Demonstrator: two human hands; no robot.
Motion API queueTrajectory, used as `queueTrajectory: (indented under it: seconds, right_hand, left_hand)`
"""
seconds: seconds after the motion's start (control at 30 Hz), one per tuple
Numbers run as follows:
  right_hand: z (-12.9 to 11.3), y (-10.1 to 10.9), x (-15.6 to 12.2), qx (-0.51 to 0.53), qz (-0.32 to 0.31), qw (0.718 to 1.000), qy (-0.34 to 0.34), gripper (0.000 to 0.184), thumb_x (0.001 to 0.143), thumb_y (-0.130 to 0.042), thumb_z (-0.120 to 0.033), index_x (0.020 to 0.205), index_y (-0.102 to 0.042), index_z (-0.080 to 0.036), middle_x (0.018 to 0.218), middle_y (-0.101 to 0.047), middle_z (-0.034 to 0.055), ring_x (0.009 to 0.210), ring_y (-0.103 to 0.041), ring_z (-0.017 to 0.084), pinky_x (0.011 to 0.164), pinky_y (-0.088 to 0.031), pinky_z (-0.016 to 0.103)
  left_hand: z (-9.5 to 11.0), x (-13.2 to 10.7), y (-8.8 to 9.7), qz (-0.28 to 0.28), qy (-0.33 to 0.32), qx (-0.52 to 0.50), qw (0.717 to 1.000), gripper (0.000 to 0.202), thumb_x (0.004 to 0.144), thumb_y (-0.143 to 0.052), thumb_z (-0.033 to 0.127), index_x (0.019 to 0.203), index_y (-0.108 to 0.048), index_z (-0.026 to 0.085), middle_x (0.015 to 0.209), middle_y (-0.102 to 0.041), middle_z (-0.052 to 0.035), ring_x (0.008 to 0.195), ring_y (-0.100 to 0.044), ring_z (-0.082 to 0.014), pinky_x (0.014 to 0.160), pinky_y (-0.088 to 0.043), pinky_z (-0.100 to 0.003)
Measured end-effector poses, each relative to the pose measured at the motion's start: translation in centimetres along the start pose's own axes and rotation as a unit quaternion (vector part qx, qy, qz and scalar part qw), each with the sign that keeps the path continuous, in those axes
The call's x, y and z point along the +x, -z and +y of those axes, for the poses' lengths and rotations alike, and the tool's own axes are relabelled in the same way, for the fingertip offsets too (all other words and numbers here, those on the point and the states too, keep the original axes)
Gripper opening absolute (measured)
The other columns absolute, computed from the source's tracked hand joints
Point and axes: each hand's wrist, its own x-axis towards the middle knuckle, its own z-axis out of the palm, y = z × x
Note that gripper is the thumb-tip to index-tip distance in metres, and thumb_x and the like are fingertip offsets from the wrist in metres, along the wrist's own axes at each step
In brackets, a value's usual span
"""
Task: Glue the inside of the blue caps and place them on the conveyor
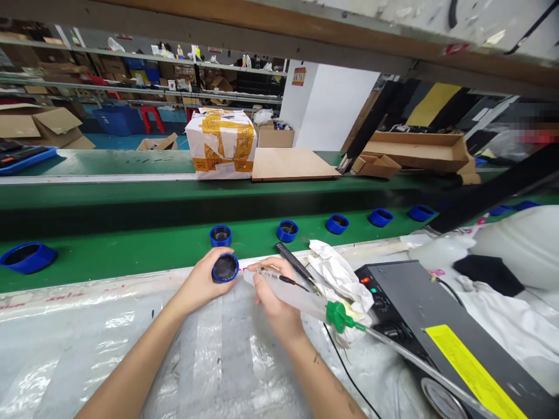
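Note:
My left hand [204, 272] grips a round black cup with a blue rim [225, 267], its open side facing me. Fingers wrap around its left side and bottom. In my right hand [275, 291] lies a clear glue dispensing syringe [301, 299], held like a pen. Its tip points left and sits close to the cup's right edge; whether it touches, I cannot tell. A green cap [340, 317] closes the syringe's rear end, with a clear air hose [419, 355] running from it to the lower right.
Several similar blue-rimmed cups [287, 231] stand in a row along the green conveyor belt [131, 256]. A dark dispenser box [419, 308] with lit lamps stands at right, beside a crumpled white cloth [338, 273]. A taped carton [222, 142] and a slanted black post [493, 189] stand beyond.

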Motion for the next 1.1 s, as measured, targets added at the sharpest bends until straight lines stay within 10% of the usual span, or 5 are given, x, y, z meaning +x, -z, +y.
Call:
queueTrajectory:
  seconds: [0.27, 0.6, 0.8, 0.97, 1.1]
  right_hand:
    - [1.2, 0.5, 1.5, 0.12, 0.111, 0.984, -0.072, 0.037, 0.082, -0.074, -0.04, 0.11, -0.058, -0.022, 0.097, -0.079, 0.0036, 0.044, -0.053, 0.008, 0.041, -0.036, 0.022]
    - [1.1, 1.0, 3.1, 0.317, 0.208, 0.9, -0.216, 0.047, 0.064, -0.085, -0.033, 0.101, -0.059, -0.022, 0.087, -0.081, 0.0024, 0.043, -0.048, 0.006, 0.042, -0.033, 0.018]
    - [1.5, 0.8, 3.2, 0.336, 0.211, 0.889, -0.23, 0.042, 0.063, -0.083, -0.034, 0.097, -0.061, -0.021, 0.087, -0.081, 0.0053, 0.046, -0.054, 0.009, 0.045, -0.034, 0.019]
    - [1.9, 0.9, 3.2, 0.36, 0.211, 0.878, -0.233, 0.034, 0.068, -0.079, -0.032, 0.096, -0.061, -0.023, 0.089, -0.081, 0.0038, 0.045, -0.051, 0.008, 0.048, -0.035, 0.02]
    - [2.0, 1.0, 3.4, 0.368, 0.211, 0.874, -0.235, 0.029, 0.07, -0.076, -0.031, 0.095, -0.062, -0.024, 0.09, -0.08, 0.0039, 0.046, -0.052, 0.011, 0.048, -0.036, 0.023]
  left_hand:
    - [-1.3, 0.5, 1.9, 0.144, 0.048, 0.08, 0.985, 0.054, 0.075, -0.075, 0.048, 0.12, -0.062, 0.022, 0.127, -0.063, -0.0116, 0.123, -0.063, -0.0327, 0.108, -0.051, -0.048]
    - [-7.2, -0.5, 9.5, 0.306, 0.284, 0.222, 0.881, 0.075, 0.083, -0.062, 0.053, 0.142, -0.049, 0.008, 0.123, -0.059, -0.0254, 0.135, -0.047, -0.0554, 0.109, -0.041, -0.073]
    - [-7.1, -1.0, 8.5, 0.362, 0.266, 0.239, 0.861, 0.049, 0.079, -0.062, 0.04, 0.126, -0.057, 0.028, 0.114, -0.049, -0.0092, 0.143, -0.036, -0.0519, 0.11, -0.044, -0.074]
    - [-7.7, -0.8, 7.1, 0.323, 0.155, 0.277, 0.892, 0.019, 0.086, -0.047, 0.042, 0.1, -0.059, 0.035, 0.096, -0.058, 0.0008, 0.097, -0.065, -0.0347, 0.088, -0.059, -0.064]
    - [-8.3, 0.3, 5.3, 0.113, 0.027, 0.266, 0.957, 0.027, 0.086, -0.05, 0.043, 0.09, -0.072, 0.028, 0.098, -0.076, -0.0049, 0.089, -0.073, -0.0308, 0.083, -0.062, -0.048]
